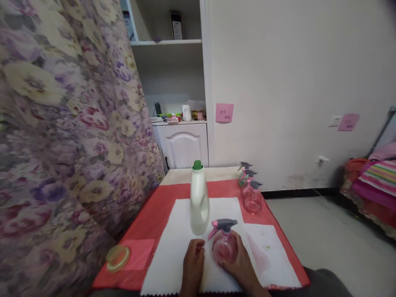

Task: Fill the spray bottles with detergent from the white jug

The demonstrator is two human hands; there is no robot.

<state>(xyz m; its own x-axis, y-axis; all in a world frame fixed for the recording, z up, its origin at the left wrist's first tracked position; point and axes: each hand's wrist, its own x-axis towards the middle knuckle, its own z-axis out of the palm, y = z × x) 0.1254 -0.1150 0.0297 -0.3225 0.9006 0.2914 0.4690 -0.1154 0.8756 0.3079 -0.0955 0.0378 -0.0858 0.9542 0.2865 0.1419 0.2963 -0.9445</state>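
My right hand (239,264) is wrapped round the clear pink body of a spray bottle (223,249) with a grey and pink trigger head, upright over the white cloth. To its left, my left hand (194,260) stays apart from the bottle, its fingers curled together and nothing visible in them. Just beyond my hands stands a tall pale-green jug (199,206) with a side handle and a green piece (197,165) in its open mouth.
More spray bottles (253,202) stand in a row at the table's right side. A round yellowish lid (118,258) lies at the left near a pink paper (140,253). White cloths (168,243) cover part of the red tablecloth (145,220). A flowered curtain (62,123) hangs at left.
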